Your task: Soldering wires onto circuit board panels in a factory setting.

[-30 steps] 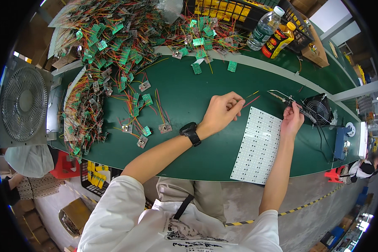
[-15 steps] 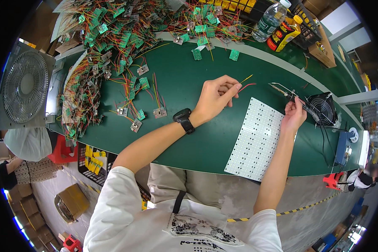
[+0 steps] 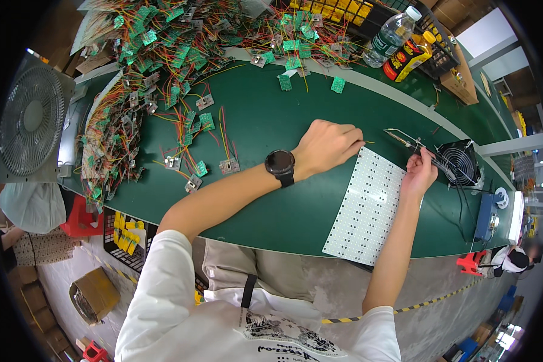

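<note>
My left hand [image 3: 330, 145], wearing a black watch on its wrist, is closed just above the top-left corner of a white perforated panel [image 3: 367, 208]. From its pinched fingertips pokes the end of a thin yellow wire [image 3: 370, 142]; the rest is hidden by the hand. Over the panel's right side, my right hand [image 3: 420, 175] grips a soldering iron [image 3: 412, 143] with a thin curved metal tube along its tip. The iron points up and left, apart from the wire. Several small green circuit boards [image 3: 207, 121] with red and yellow wires lie left of my left hand.
A dense heap of wired boards [image 3: 181, 54] covers the table's far left. A small black fan [image 3: 458, 163] and a blue box [image 3: 490, 214] stand at right. Behind are a water bottle [image 3: 392, 37] and a yellow-capped bottle [image 3: 409, 57]. A large fan [image 3: 33, 123] stands far left.
My left hand has turned knuckles-up and moved slightly right and nearer, to the panel's top corner. The red wire end is now out of sight. The soldering iron has barely shifted.
</note>
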The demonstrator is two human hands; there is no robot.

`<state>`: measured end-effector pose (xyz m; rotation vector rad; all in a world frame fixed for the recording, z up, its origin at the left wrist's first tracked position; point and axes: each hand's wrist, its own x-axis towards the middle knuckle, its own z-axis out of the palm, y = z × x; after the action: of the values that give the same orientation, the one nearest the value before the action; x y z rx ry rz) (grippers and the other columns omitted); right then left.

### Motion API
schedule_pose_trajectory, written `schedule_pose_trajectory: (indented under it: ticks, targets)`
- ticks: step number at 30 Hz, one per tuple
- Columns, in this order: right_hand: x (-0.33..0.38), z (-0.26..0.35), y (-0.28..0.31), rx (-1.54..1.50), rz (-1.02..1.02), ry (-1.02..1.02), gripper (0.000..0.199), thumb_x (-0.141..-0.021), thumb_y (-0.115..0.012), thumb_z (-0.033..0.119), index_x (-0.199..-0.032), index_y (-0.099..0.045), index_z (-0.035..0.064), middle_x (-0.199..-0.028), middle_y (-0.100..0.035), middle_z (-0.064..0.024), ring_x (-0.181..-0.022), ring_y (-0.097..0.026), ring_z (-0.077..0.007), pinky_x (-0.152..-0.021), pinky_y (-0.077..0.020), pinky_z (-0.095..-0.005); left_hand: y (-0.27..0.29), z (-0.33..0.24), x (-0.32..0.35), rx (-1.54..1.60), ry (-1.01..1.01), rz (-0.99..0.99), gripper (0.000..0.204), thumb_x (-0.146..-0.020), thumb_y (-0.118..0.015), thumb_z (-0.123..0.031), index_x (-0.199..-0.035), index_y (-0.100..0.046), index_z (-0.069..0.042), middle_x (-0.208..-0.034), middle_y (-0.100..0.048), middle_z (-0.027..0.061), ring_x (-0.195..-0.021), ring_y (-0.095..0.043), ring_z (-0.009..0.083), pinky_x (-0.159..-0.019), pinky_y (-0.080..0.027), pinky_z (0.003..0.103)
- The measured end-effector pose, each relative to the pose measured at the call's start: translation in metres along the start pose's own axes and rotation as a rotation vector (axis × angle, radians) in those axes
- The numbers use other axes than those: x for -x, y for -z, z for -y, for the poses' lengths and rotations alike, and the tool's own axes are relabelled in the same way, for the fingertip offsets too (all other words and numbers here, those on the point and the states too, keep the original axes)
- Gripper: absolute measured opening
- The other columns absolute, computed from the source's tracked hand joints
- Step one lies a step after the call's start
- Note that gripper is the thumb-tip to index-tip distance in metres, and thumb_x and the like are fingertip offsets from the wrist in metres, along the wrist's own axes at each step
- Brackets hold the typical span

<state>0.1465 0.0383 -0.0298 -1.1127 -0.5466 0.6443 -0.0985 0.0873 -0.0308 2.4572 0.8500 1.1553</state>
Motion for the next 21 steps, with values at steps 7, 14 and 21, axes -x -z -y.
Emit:
schedule_pose_trajectory:
  ticks: [7, 14, 21]
  targets:
    - [-0.010, 0.006, 0.008, 0.037, 0.026, 0.106, 0.010, -0.088, -0.061, 0.009, -0.090, -0.059, 0.0000, -0.075, -0.060, -0.0043, -0.063, -0.054, -0.0104, -0.056, -0.0411, -0.0225, -0.005, 0.005, -0.002, 0.118, -0.016, 0.005, 0.008, -0.080, -0.063, -0.014, -0.080, -0.067, -0.006, -0.070, -0.060, 0.0047, -0.061, -0.059, 0.0263, -0.052, -0.045, 0.036]
    - [0.002, 0.036, 0.000, -0.035, 0.166, -0.080, 0.012, -0.090, -0.060, 0.009, -0.095, -0.062, -0.0014, -0.088, -0.063, -0.0062, -0.076, -0.057, -0.0106, -0.069, -0.0473, -0.0234, -0.005, 0.010, 0.003, 0.023, 0.028, 0.075, 0.006, -0.076, -0.063, -0.012, -0.078, -0.065, -0.007, -0.070, -0.062, 0.0047, -0.060, -0.059, 0.0268, -0.053, -0.045, 0.037]
    - [0.026, 0.010, 0.015, -0.054, 0.173, -0.060, 0.009, -0.089, -0.061, 0.006, -0.095, -0.060, -0.0003, -0.087, -0.063, -0.0054, -0.074, -0.056, -0.0116, -0.065, -0.0455, -0.0228, -0.004, 0.009, 0.001, 0.089, 0.084, 0.096, 0.005, -0.073, -0.062, -0.012, -0.074, -0.060, -0.007, -0.065, -0.062, 0.0054, -0.058, -0.060, 0.0273, -0.051, -0.044, 0.038]
